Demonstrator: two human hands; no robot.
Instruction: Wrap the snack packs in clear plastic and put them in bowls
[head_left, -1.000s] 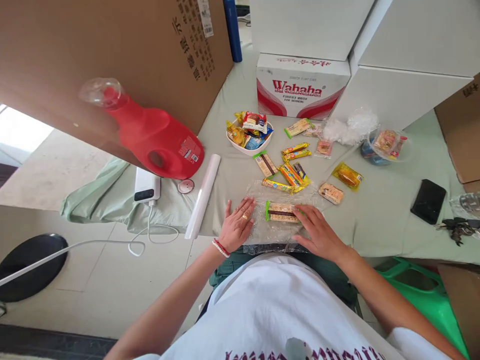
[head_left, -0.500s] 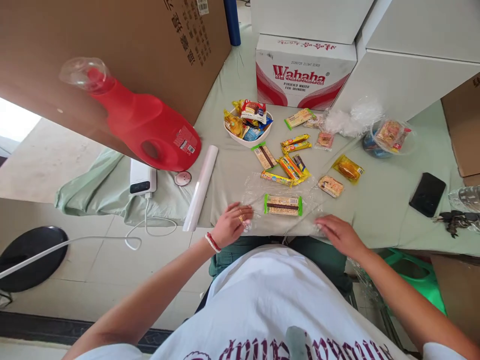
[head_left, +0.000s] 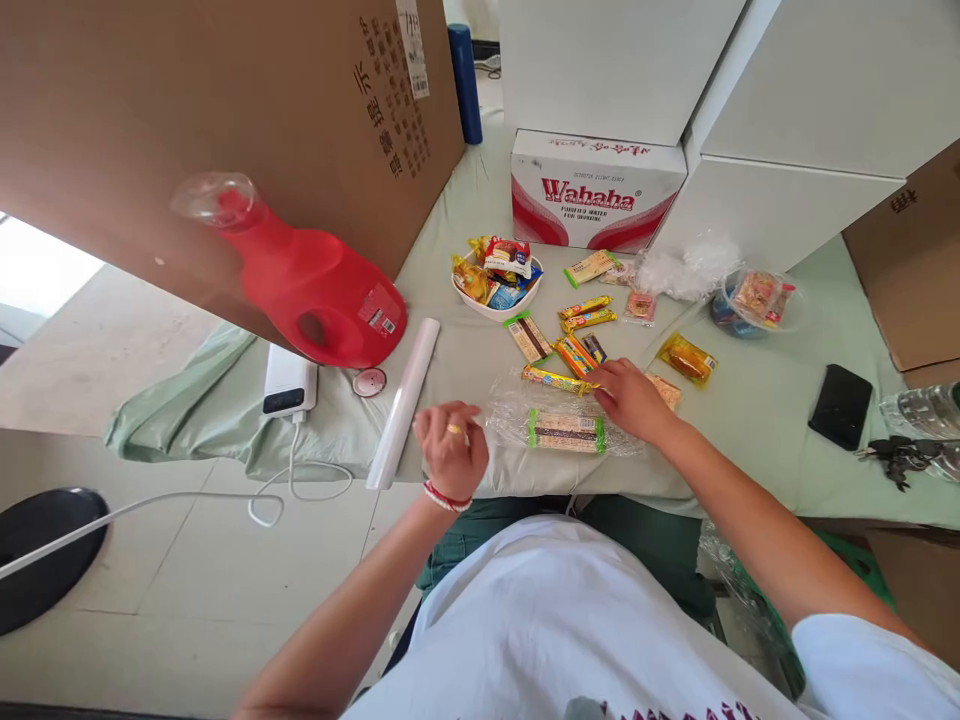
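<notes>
A green-ended wafer bar in a clear wrapper (head_left: pixel 566 431) lies on a crumpled sheet of clear plastic film (head_left: pixel 510 425) near the table's front edge. My right hand (head_left: pixel 634 398) reaches over the film's right side, thumb and fingers apart at the right end of a yellow-wrapped snack bar (head_left: pixel 551 380). An orange-and-yellow snack packet (head_left: pixel 576 356) is just beyond its fingertips. My left hand (head_left: pixel 452 452), its fingers loosely bent and apart, is raised at the film's left side with nothing visible in it. Left of it lies a white film roll (head_left: pixel 405 405).
A white bowl of snacks (head_left: pixel 495 285), more yellow bars (head_left: pixel 587 312) and a yellow packet (head_left: pixel 688 360) lie farther back. A red detergent bottle (head_left: pixel 322 290), a Wahaha carton (head_left: pixel 592 190), a tub (head_left: pixel 754 303), a phone (head_left: pixel 840 407) and a power bank (head_left: pixel 289 380) stand around.
My right hand has moved from the film's front right corner forward and left to the yellow bars. My left hand has let go of the film and lifted slightly leftward. The view has tilted up.
</notes>
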